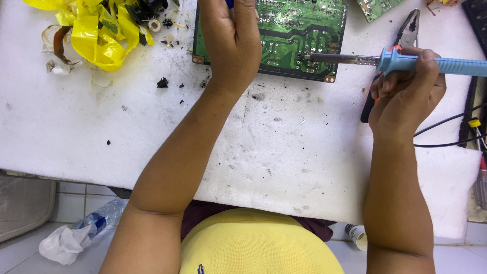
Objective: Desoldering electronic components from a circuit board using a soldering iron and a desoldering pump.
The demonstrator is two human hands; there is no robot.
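— Holding what, those hands?
— The right hand [406, 91] is clamped on a blue soldering iron [431, 63], its tip touching the green circuit board's [297, 35] near edge. The left hand [231, 43] lies over the board, fingers curled around something blue and mostly hidden.
— And the board?
— Flat on the white counter [152, 132], right of the yellow plastic scraps [96, 35], with pliers [406, 35] beside it.

A right hand [406, 91] grips a blue-handled soldering iron [401, 62], its tip touching the near edge of a green circuit board [294, 35] on a stained white worktop [152, 132]. The left hand [231, 40] rests over the board's left part. Pliers [408, 30] lie right; crumpled yellow plastic [96, 30] far left.
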